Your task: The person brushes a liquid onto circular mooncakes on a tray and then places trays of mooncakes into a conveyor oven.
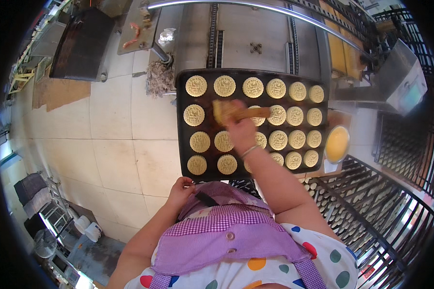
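A dark baking tray [208, 178] lies in front of me, carrying rows of round, pale yellow cakes with stamped tops, such as the cake [196, 85] at the far left corner. My right hand [240, 124] is closed round a brush [253, 112] with a flat wooden handle. The handle points right, and the yellowish bristle end, blurred by motion, is over the second row from the far side. Hand and forearm hide some cakes. My left hand [180, 189] is at the tray's near left corner, fingers curled together; what they pinch, if anything, is too small to make out.
A bowl of yellow liquid [337, 144] stands just right of the tray. Dark metal racks [366, 192] holding more pale rounds are at the lower right. Beyond the tray is a metal machine bed [255, 29] with chains and a shiny bar [255, 5]. Left is tiled floor [111, 120].
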`<action>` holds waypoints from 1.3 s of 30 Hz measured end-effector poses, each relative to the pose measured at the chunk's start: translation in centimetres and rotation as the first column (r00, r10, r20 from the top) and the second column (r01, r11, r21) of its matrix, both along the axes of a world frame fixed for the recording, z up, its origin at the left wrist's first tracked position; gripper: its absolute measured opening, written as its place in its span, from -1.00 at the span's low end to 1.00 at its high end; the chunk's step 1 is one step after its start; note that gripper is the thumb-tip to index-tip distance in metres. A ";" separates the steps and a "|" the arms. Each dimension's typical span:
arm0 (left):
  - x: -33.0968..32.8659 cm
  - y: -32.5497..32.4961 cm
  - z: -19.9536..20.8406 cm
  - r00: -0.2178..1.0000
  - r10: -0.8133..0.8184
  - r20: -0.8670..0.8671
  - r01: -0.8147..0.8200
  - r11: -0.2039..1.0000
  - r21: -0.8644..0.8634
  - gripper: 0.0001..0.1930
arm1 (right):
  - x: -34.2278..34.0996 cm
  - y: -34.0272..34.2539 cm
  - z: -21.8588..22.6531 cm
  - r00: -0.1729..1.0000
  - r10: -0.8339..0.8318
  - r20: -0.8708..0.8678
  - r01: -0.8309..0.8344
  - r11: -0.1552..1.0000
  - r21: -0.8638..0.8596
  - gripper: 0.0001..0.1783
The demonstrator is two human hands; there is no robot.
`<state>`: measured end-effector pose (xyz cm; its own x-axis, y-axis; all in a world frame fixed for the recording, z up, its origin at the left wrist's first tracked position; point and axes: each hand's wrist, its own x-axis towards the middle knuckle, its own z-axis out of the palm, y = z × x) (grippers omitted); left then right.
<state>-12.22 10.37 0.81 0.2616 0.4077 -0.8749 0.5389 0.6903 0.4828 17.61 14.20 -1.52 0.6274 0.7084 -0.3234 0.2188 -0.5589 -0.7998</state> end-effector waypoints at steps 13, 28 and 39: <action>1.6 -0.9 1.8 0.997 0.030 -0.073 -0.035 0.997 -0.067 -0.72 | 17.6 -13.1 -0.9 0.856 -0.399 0.327 0.385 0.916 0.112 -0.61; 6.2 -4.7 1.4 0.992 -0.076 -0.098 0.067 0.993 -0.092 -0.72 | 28.6 -20.0 -3.1 0.835 -0.403 0.375 0.509 0.825 -0.245 -0.60; 13.8 -10.4 0.7 0.993 -0.107 -0.039 0.106 0.994 -0.034 -0.72 | 27.1 -21.5 -0.1 0.885 -0.462 0.050 0.458 0.886 0.072 -0.52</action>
